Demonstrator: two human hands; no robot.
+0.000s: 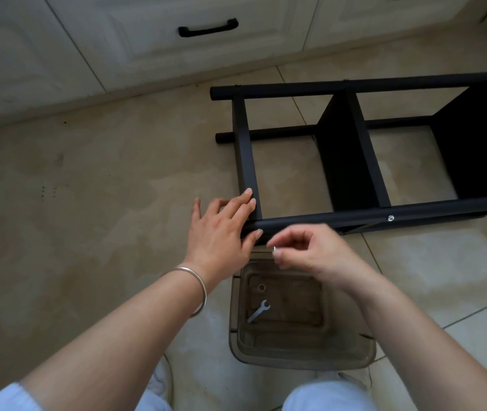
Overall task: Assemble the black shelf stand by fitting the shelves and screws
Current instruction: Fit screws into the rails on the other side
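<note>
Bracing the stand with our left hand — it lies on its side on the floor tiles, just in front of the white cabinets. Left fingers lie mostly straight against the end shelf, the thumb pressing the near pole; nothing is gripped there. Our right hand pinches a small silvery screw between thumb and fingertips, just below the pole's left end and above the clear tub. A wrench and a ring-like washer sit in the tub.

Handling, as we judge it: the frame looks rigid and fairly light — thin poles, flat panels — so it probably slides on smooth tile if pushed. Best hold is at a pole-and-shelf joint, as the left hand does now, not mid-panel. One screw head already shows further along the pole.

The screw is tiny, hard and likely slippery; a fingertip pinch suits it, but a drop could mean a roll across the tiles. Keeping it over the tub helps. We cannot tell whether a hole sits under the left thumb.
</note>
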